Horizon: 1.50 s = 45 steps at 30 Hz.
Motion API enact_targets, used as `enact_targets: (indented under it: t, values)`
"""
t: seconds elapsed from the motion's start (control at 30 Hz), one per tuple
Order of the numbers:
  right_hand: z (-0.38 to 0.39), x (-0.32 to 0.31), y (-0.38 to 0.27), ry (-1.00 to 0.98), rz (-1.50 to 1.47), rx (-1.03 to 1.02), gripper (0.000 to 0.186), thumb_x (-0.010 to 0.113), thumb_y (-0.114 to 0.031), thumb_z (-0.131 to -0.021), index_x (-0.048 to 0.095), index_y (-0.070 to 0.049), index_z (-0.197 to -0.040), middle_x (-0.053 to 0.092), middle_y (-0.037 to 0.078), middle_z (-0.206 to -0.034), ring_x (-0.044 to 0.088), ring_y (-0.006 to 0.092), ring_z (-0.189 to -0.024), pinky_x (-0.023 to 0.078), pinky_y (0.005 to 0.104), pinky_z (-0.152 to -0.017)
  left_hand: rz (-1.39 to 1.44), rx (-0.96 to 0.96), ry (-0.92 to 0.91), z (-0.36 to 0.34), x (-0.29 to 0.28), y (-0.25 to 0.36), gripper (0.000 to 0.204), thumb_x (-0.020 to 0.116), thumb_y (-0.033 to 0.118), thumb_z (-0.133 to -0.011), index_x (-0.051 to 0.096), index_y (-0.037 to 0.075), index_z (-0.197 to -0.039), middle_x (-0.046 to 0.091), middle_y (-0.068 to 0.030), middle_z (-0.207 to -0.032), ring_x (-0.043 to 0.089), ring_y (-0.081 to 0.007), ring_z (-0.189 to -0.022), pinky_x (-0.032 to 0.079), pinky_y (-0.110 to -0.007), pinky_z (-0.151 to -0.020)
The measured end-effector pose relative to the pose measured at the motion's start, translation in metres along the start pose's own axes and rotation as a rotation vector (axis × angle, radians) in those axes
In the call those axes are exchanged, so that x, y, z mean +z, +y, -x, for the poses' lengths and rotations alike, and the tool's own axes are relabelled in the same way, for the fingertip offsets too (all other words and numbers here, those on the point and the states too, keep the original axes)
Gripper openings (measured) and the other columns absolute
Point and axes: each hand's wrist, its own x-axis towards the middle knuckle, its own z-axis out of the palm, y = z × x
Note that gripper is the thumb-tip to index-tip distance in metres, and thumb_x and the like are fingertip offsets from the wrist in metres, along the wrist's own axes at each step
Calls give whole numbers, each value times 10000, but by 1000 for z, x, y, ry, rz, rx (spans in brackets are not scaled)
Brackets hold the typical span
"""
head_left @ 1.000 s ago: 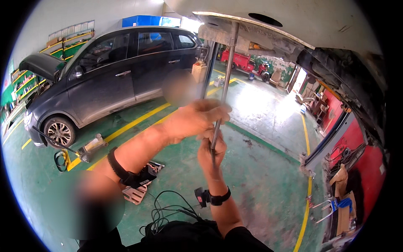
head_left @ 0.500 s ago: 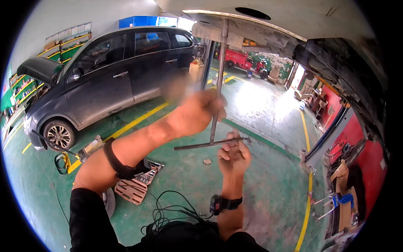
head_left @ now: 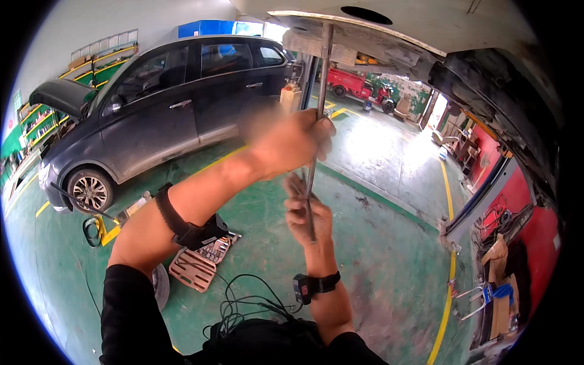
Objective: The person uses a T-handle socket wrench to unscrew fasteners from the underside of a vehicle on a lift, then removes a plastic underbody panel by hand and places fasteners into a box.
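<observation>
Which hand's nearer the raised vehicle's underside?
Left. The left hand is around the rod, below the underside; the right hand is lower, at the rod's bottom end.

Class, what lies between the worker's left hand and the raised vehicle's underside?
In the head view, a metal rod runs up from the left hand toward the underside.

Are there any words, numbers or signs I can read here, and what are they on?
None can be read for sure.
Metal bar: no writing can be made out.
Black box on the right wrist: any marks are too small to read.
Dark car: no readable words or numbers.
Shelves at the left: any labels are too small and blurred.
</observation>
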Motion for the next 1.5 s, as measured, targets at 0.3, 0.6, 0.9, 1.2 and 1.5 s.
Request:
enact_targets:
  t: [0.3, 0.6, 0.9, 1.2, 1.5]
  values:
    - [45, -11, 19, -498, -179, -394, 233, 523, -26, -917, 658, 20, -1101, 585, 118, -1233, 540, 163, -722, 403, 249, -458, 77, 33, 83, -6, -6, 0, 295, 398, 251, -1061, 558, 7, -1016, 601, -44, -765, 550, -97, -637, 460, -245, -554]
    - [-13, -10, 7, -130, -276, 110, 361, 503, -61, -946, 534, -4, -1302, 586, 135, -1275, 621, 180, -853, 433, 209, -499, 179, 14, 96, -13, -4, 14, 321, 405, 262, -1059, 562, -18, -1043, 588, -45, -771, 552, -107, -625, 474, -241, -517]
    - [38, 0, 20, -124, -141, -429, 227, 577, -23, -889, 660, -19, -1099, 588, 134, -1236, 598, 244, -1022, 482, 344, -883, 124, 152, 124, -13, -13, 7, 316, 424, 252, -1055, 568, -22, -994, 599, -50, -772, 591, -104, -624, 453, -224, -492]
    - [47, 71, -36, 108, 1392, -444, 168, 620, -47, -916, 691, -7, -1062, 684, 116, -1106, 647, 160, -947, 522, 304, -775, 292, 29, 332, -14, -17, 10, 252, 582, 272, -990, 619, 36, -910, 692, -49, -800, 646, -95, -674, 436, -217, -498]
    - [-24, 124, -103, -92, 1828, -446, 230, 574, -115, -959, 612, -5, -1158, 697, 86, -998, 647, 154, -870, 526, 313, -757, 273, 52, 117, -23, -34, 7, 324, 481, 282, -1033, 649, 26, -1139, 705, -56, -1002, 633, -95, -845, 474, -214, -576]
